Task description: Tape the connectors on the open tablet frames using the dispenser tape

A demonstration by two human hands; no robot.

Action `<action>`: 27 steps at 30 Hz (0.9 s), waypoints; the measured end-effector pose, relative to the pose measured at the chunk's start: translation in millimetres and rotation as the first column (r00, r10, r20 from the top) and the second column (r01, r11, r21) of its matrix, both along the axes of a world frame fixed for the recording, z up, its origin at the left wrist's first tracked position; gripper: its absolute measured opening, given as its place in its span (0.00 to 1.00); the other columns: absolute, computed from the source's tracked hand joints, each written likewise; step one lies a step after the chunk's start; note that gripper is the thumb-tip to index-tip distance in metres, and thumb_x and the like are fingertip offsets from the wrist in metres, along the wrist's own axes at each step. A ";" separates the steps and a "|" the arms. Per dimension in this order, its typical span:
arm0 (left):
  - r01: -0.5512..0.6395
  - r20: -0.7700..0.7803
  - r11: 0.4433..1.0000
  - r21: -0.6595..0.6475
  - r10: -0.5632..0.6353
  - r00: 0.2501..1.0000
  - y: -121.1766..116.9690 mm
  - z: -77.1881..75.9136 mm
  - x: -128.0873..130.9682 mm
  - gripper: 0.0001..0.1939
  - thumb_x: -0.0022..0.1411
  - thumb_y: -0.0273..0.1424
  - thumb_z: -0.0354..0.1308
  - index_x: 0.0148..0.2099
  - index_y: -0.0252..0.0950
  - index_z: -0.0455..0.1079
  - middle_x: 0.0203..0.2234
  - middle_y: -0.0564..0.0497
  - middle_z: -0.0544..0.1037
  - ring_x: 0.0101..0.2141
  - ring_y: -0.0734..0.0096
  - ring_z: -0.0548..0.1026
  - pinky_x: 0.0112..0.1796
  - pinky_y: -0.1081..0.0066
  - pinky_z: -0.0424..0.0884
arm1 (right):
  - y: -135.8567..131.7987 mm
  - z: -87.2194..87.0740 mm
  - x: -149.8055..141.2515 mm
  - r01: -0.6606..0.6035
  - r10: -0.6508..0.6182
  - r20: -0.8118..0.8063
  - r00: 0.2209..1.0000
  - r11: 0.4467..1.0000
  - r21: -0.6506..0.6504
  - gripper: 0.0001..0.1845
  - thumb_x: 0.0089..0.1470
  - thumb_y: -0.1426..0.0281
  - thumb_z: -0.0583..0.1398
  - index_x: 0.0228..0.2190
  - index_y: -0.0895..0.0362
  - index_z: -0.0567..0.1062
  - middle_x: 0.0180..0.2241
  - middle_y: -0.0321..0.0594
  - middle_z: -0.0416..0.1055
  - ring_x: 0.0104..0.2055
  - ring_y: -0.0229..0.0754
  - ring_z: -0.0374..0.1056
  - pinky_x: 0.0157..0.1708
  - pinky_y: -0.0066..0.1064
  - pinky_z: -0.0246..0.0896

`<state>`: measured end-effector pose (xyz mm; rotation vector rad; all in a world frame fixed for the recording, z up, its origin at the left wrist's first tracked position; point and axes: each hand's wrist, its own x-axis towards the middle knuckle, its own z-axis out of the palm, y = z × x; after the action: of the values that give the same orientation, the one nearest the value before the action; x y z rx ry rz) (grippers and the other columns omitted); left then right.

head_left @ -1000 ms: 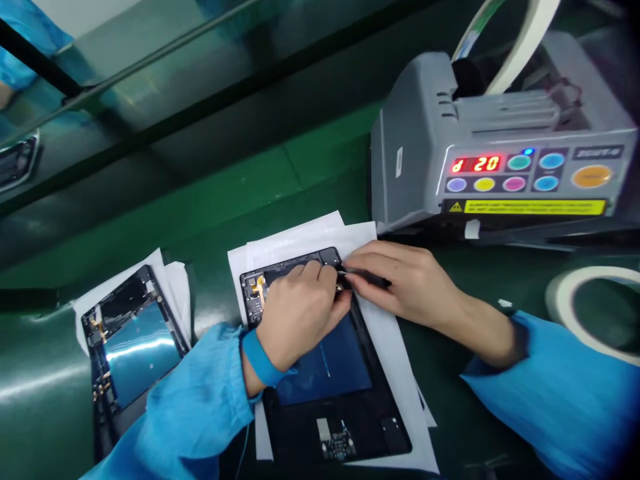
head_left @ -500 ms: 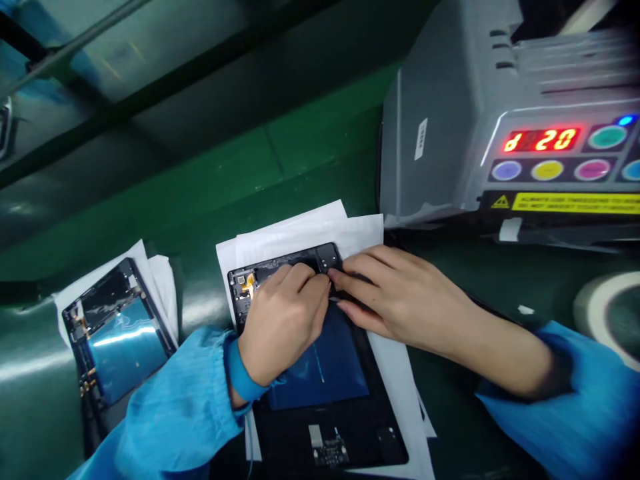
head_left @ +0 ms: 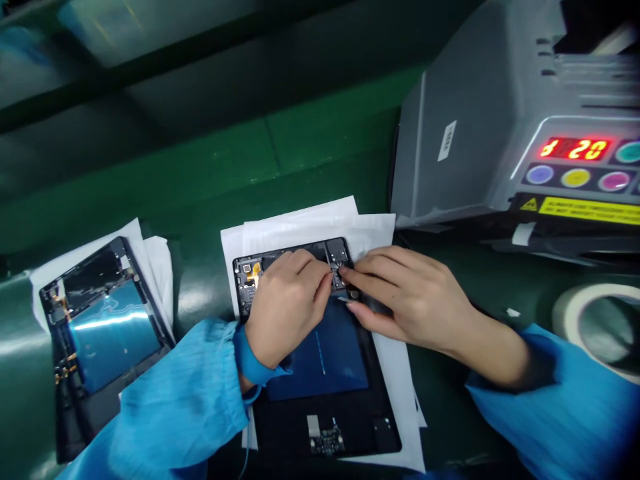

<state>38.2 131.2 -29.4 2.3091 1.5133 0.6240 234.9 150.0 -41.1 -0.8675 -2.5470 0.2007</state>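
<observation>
An opened tablet (head_left: 325,373) with a blue battery and bare circuit boards lies on white paper sheets (head_left: 370,227) on the green belt. My left hand (head_left: 285,307) rests curled on its upper part, fingertips pressed near the top right corner. My right hand (head_left: 405,297) meets it there, fingers pinched together over the same spot; a dark slim tool seems to lie under the fingers, though I cannot make it out. Both wrists wear blue sleeves.
A second opened tablet (head_left: 100,333) lies on paper at the left. A grey tape dispenser machine (head_left: 480,133) with a red display stands at the right rear. A roll of white tape (head_left: 595,327) sits at the right edge.
My right hand has slid slightly toward me along the tablet's right edge, my left hand staying beside it. The view has shifted right and closer.
</observation>
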 end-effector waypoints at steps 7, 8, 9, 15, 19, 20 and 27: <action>0.011 -0.011 1.000 -0.016 -0.011 1.000 -1.2 -2.9 -0.6 0.09 0.66 0.26 0.51 0.34 0.33 0.70 0.30 0.49 0.71 0.33 0.66 0.70 0.36 0.66 0.69 | -0.7 0.0 0.8 -0.011 0.009 -0.048 0.999 0.999 -0.050 0.12 0.57 0.67 0.59 0.41 0.60 0.76 0.34 0.44 0.73 0.39 0.45 0.69 0.36 0.37 0.68; 0.017 -0.017 1.000 -0.018 -0.018 1.000 -1.3 -3.4 -0.8 0.09 0.66 0.26 0.51 0.34 0.33 0.70 0.30 0.49 0.71 0.33 0.66 0.70 0.37 0.66 0.69 | -1.0 -0.4 1.0 -0.015 0.013 -0.045 0.999 0.999 -0.045 0.12 0.56 0.67 0.59 0.41 0.60 0.75 0.34 0.44 0.73 0.39 0.45 0.69 0.37 0.37 0.68; 0.025 -0.022 1.000 -0.018 -0.026 0.999 -1.5 -3.7 -1.0 0.09 0.66 0.26 0.51 0.34 0.33 0.70 0.30 0.49 0.71 0.33 0.66 0.70 0.37 0.66 0.69 | -1.3 -0.8 1.2 -0.019 0.017 -0.041 0.999 0.999 -0.038 0.13 0.56 0.68 0.59 0.41 0.61 0.75 0.34 0.44 0.73 0.39 0.45 0.69 0.37 0.37 0.68; 0.060 -0.061 0.998 -0.016 -0.060 0.996 -2.2 -5.0 -2.1 0.08 0.66 0.25 0.51 0.34 0.33 0.70 0.30 0.50 0.71 0.33 0.67 0.70 0.37 0.67 0.68 | -4.7 0.3 0.0 -0.004 0.003 -0.018 1.000 0.999 -0.035 0.12 0.57 0.67 0.59 0.41 0.58 0.76 0.35 0.44 0.73 0.40 0.45 0.69 0.38 0.38 0.68; 0.058 -0.059 0.998 -0.017 -0.059 0.997 -2.3 -5.8 -2.5 0.08 0.66 0.26 0.51 0.34 0.34 0.70 0.30 0.50 0.71 0.34 0.67 0.70 0.38 0.67 0.68 | -7.2 5.9 -3.6 0.034 -0.033 0.012 0.999 0.995 -0.089 0.14 0.57 0.65 0.58 0.42 0.58 0.76 0.37 0.46 0.73 0.40 0.46 0.69 0.39 0.39 0.67; 0.056 -0.056 0.998 -0.018 -0.057 0.997 -2.3 -5.9 -2.6 0.08 0.66 0.26 0.51 0.34 0.34 0.70 0.31 0.50 0.72 0.34 0.67 0.70 0.38 0.67 0.68 | -7.7 7.2 -4.4 0.045 -0.043 0.028 0.999 0.994 -0.099 0.14 0.57 0.64 0.58 0.42 0.58 0.76 0.38 0.46 0.73 0.40 0.47 0.68 0.39 0.40 0.67; 0.060 -0.062 0.998 -0.010 -0.061 0.996 -3.0 -5.6 -2.4 0.10 0.67 0.27 0.51 0.34 0.34 0.71 0.30 0.50 0.72 0.33 0.66 0.70 0.37 0.66 0.67 | -9.9 -0.8 1.1 0.037 -0.042 -0.041 0.998 0.993 -0.115 0.15 0.57 0.66 0.58 0.45 0.57 0.74 0.39 0.46 0.72 0.43 0.47 0.68 0.41 0.40 0.67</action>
<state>35.9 128.3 -35.0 2.3792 1.4641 0.5339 236.0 140.1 -42.0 -0.9445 -2.4960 0.3523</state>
